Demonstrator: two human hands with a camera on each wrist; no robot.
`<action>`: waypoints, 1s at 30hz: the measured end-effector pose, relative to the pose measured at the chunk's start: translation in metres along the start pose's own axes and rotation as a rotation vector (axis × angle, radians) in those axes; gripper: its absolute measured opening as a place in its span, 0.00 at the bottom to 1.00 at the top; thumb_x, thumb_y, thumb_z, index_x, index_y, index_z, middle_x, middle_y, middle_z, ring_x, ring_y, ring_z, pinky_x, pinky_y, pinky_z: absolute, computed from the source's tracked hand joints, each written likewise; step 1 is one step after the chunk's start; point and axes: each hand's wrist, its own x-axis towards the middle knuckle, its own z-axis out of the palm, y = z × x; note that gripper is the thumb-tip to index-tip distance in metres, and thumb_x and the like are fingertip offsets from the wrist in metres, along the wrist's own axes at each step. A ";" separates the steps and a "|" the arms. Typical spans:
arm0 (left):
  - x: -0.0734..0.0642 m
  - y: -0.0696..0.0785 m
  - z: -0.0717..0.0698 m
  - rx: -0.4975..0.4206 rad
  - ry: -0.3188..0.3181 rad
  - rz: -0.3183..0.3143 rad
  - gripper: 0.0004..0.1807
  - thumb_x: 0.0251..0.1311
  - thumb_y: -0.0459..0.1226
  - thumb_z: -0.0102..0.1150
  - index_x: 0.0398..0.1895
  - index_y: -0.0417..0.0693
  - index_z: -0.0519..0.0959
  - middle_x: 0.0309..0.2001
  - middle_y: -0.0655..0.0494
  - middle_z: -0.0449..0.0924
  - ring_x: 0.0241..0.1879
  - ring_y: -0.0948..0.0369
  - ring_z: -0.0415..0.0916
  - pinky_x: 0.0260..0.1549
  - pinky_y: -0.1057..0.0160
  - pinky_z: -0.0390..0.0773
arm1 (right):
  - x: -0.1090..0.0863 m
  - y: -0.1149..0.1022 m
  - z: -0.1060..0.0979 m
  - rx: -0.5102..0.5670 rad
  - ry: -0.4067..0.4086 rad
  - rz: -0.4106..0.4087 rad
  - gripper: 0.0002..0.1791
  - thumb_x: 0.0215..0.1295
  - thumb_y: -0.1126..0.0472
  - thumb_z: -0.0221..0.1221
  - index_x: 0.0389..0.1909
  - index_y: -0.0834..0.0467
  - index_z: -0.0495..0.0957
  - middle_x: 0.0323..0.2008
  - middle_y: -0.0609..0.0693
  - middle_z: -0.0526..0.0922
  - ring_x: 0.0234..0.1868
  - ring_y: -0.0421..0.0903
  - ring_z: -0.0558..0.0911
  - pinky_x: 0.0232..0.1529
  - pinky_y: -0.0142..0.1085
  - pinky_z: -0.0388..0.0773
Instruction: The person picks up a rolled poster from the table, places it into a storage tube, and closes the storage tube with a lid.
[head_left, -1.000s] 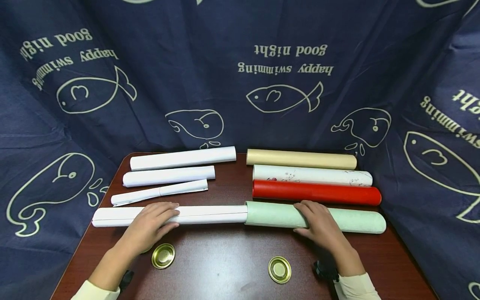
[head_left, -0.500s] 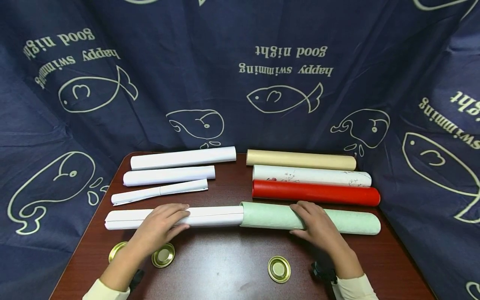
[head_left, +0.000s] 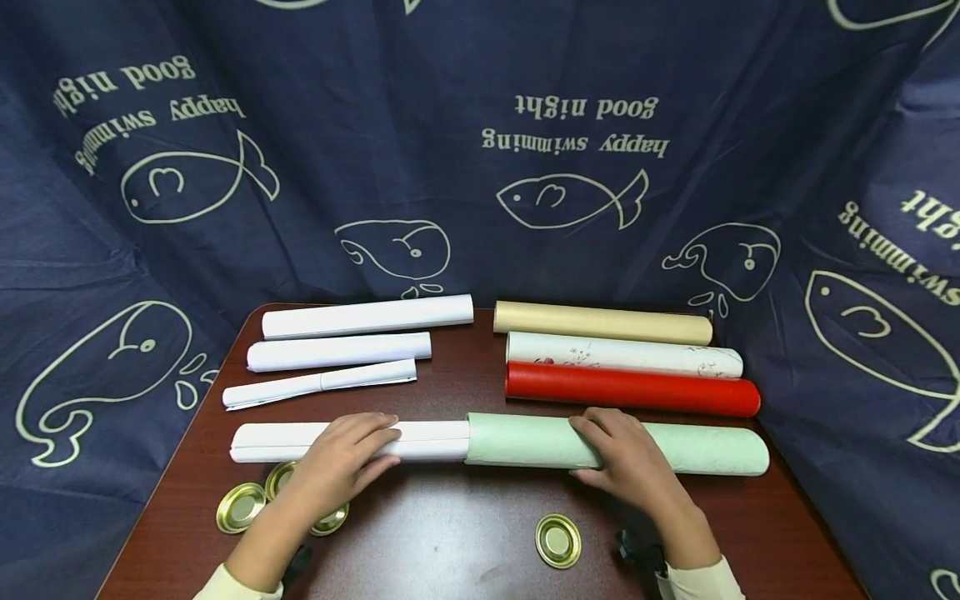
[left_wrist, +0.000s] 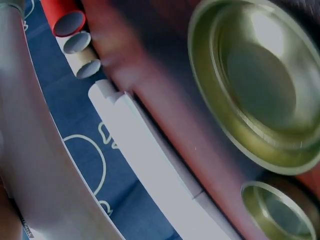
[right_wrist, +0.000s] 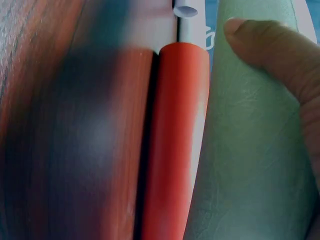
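Observation:
My left hand (head_left: 348, 462) grips a white paper roll (head_left: 270, 442) that lies across the table, thumb on the near side and fingers over the top. The roll's right end is inside the open left end of a pale green tube (head_left: 517, 440); how deep it reaches is hidden. My right hand (head_left: 626, 458) holds the green tube near its middle. In the left wrist view the white roll (left_wrist: 45, 135) fills the left side, and the left hand barely shows. Close up in the right wrist view, a digit of the right hand (right_wrist: 280, 55) lies against the green tube (right_wrist: 250, 150).
Behind on the left lie three white paper rolls (head_left: 367, 317). On the right lie a tan tube (head_left: 603, 322), a floral white tube (head_left: 637, 357) and a red tube (head_left: 633, 390). Several gold metal caps (head_left: 557, 541) sit nearer me. A dark blue curtain (head_left: 480, 267) hangs behind.
My left hand and the white roll have moved right, leaving less of the roll outside the green tube. The tube's open end has shifted slightly left. More gold caps show beside my left forearm.

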 end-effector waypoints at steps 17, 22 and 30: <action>0.013 0.027 0.018 -0.004 0.004 -0.007 0.16 0.59 0.45 0.67 0.46 0.46 0.83 0.50 0.50 0.82 0.50 0.52 0.79 0.52 0.50 0.76 | 0.014 -0.024 0.004 0.011 -0.041 -0.019 0.41 0.34 0.43 0.78 0.53 0.53 0.78 0.43 0.50 0.78 0.39 0.49 0.80 0.38 0.46 0.78; 0.020 0.037 0.028 -0.004 0.031 -0.006 0.17 0.52 0.41 0.72 0.44 0.46 0.83 0.49 0.52 0.83 0.49 0.53 0.80 0.52 0.51 0.77 | 0.015 -0.028 0.006 -0.001 -0.041 -0.022 0.41 0.33 0.43 0.78 0.53 0.53 0.78 0.43 0.50 0.78 0.40 0.49 0.80 0.39 0.46 0.78; 0.022 0.041 0.023 -0.031 0.011 0.001 0.20 0.47 0.38 0.76 0.45 0.45 0.83 0.50 0.51 0.82 0.51 0.52 0.79 0.54 0.49 0.76 | 0.015 -0.028 0.004 0.002 -0.062 -0.020 0.41 0.35 0.44 0.79 0.54 0.53 0.77 0.44 0.50 0.78 0.41 0.49 0.80 0.40 0.47 0.78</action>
